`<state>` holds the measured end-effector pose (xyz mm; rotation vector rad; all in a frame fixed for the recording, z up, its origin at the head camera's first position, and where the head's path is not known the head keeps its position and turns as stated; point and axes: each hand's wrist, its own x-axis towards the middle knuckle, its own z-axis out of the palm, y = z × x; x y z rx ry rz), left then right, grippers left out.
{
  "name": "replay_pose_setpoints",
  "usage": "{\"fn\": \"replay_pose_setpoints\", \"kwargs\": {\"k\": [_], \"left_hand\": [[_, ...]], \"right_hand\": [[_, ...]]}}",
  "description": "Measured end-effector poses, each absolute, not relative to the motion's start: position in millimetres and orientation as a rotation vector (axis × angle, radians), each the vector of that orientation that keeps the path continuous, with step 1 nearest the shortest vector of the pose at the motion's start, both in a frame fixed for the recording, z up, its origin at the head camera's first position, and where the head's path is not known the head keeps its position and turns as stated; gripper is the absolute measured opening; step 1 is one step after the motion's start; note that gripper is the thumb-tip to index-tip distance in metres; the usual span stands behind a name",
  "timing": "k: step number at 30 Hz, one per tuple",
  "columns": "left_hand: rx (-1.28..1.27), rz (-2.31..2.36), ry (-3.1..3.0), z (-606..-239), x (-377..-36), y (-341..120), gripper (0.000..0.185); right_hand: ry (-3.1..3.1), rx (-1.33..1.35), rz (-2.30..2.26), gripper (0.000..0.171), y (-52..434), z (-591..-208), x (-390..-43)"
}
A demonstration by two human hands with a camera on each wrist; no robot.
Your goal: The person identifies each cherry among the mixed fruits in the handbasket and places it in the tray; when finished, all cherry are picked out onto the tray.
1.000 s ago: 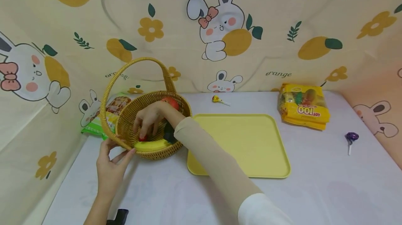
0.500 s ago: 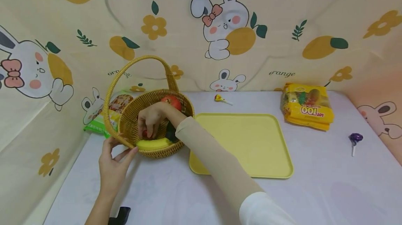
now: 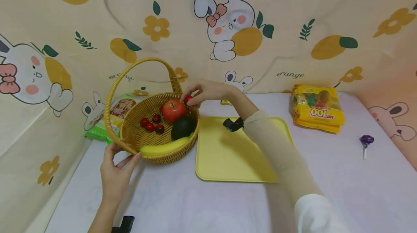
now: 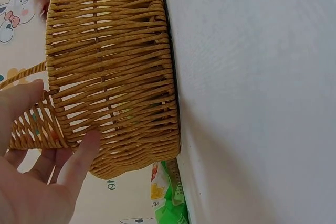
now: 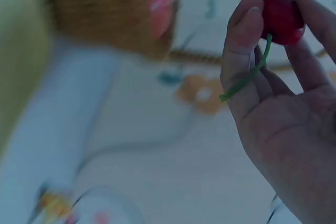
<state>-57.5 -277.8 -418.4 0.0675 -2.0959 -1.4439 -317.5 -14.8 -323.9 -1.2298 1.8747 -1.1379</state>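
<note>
At the handle's base, my left hand (image 3: 114, 173) grips the wicker basket (image 3: 127, 121), thumb and fingers on either side of the weave in the left wrist view. My right hand (image 3: 208, 92) is raised over the basket's back right rim. Between its fingertips it pinches a dark red cherry (image 5: 283, 18) with a green stem (image 5: 249, 80). Several more cherries (image 3: 150, 127) lie loose on the basket's floor. Beside them are a round red fruit (image 3: 174, 110), a dark avocado-like fruit (image 3: 183, 128) and a banana (image 3: 163, 148) along the front rim.
Right of the basket lies a yellow tray (image 3: 224, 160), partly under the right forearm. A yellow candy bag (image 3: 317, 108) stands at the back right, a purple lollipop (image 3: 366, 140) near the right edge. A green snack bag (image 3: 97, 131) leans behind the basket.
My right hand has come up out of the basket and moved right and back, carrying a cherry. Fruit it covered now shows. The left hand keeps its hold.
</note>
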Motion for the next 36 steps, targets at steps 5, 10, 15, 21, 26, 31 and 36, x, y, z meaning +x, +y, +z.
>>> {"fn": "replay_pose_setpoints", "kwargs": {"k": [5, 10, 15, 21, 26, 31, 36], "left_hand": [[0.092, -1.423, -2.119, -418.2, -57.0, -276.7, 0.063], [0.108, -1.432, -2.109, -417.1, -56.8, -276.8, 0.063], [0.11, -1.428, -2.111, -417.0, -57.0, -276.4, 0.063], [0.091, -1.427, -2.113, -416.3, -56.6, -276.3, 0.063], [0.09, -1.418, -2.12, -417.5, -56.5, -276.7, 0.065], [0.083, -1.423, -2.115, -416.7, -56.0, -276.5, 0.063], [0.073, -1.419, -2.111, -418.1, -56.2, -277.1, 0.064]], "right_hand": [[1.926, -1.085, -1.255, 0.027, 32.3, -354.4, -319.8], [1.979, -1.016, -1.215, 0.026, 47.1, -377.7, -311.5], [1.989, -1.033, -1.177, 0.031, 48.1, -392.9, -305.7], [2.089, -1.113, -1.146, 0.03, 39.3, -402.9, -300.9], [2.174, -1.115, -1.122, 0.026, 29.3, -411.1, -298.0], [2.231, -1.18, -1.079, 0.024, 22.1, -418.8, -295.9], [2.267, -1.212, -1.022, 0.024, 18.1, -424.3, -294.6]]}}
